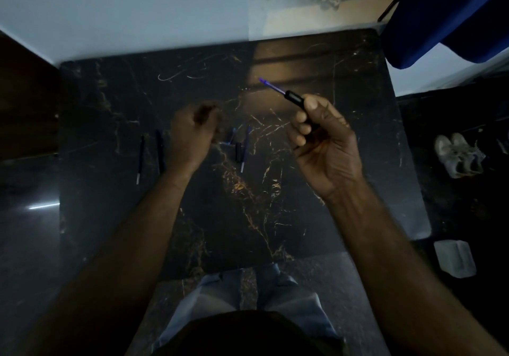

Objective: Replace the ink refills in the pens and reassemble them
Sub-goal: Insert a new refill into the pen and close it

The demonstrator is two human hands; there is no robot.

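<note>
The right hand (322,140) grips a black plastic pen barrel (294,98), thin blue refill (271,85) protruding; the left hand (192,132) is blurred over the dark marble table (110,93), grasp unclear.

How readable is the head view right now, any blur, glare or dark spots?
Head view: dim overall, with a warm glare patch at the far edge of the table; left hand motion-blurred; right hand and its black barrel sharp; loose pen parts nearly vanish against the dark marble.

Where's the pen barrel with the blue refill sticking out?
Right of centre in the head view: the right hand grips the pen barrel above the table, refill pointing up-left.
</note>
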